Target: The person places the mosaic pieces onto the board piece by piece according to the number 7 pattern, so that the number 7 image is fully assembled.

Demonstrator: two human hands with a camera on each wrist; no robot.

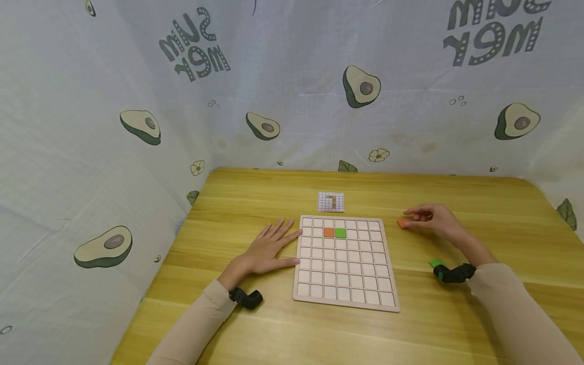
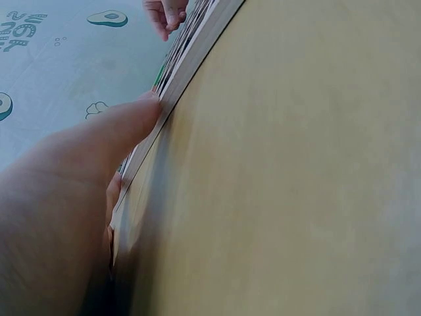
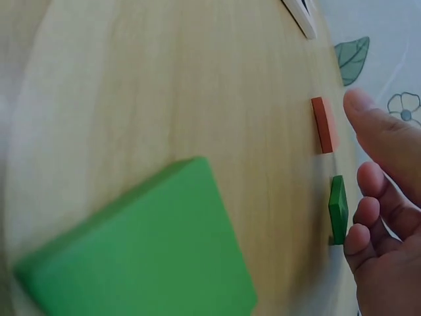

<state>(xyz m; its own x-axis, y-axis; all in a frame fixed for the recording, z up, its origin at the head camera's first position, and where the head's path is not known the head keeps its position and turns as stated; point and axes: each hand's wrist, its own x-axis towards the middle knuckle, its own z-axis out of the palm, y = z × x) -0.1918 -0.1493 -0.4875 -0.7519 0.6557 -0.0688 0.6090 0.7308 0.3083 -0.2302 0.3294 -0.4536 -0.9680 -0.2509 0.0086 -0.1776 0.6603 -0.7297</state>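
Observation:
My left hand [image 1: 265,252] lies spread on the table, with thumb and fingertips at the left edge of a square wooden grid board [image 1: 343,266]. An orange square tile [image 1: 329,232] and a green tile [image 1: 340,232] sit side by side in its second row. Right of the board, my right hand [image 1: 435,221] hovers low with loosely bent fingers, its thumb and fingertips right at a loose orange tile [image 1: 402,223]. In the right wrist view, one green tile [image 3: 338,210] lies beside the curled fingers, and another green tile [image 3: 151,250] is close to the camera.
A small printed grid card [image 1: 330,202] with a coloured pattern lies just behind the board. Beside my right wrist camera a green tile [image 1: 435,262] shows partly. A white curtain [image 1: 301,101] with avocado prints hangs behind and left of the wooden table [image 1: 255,334].

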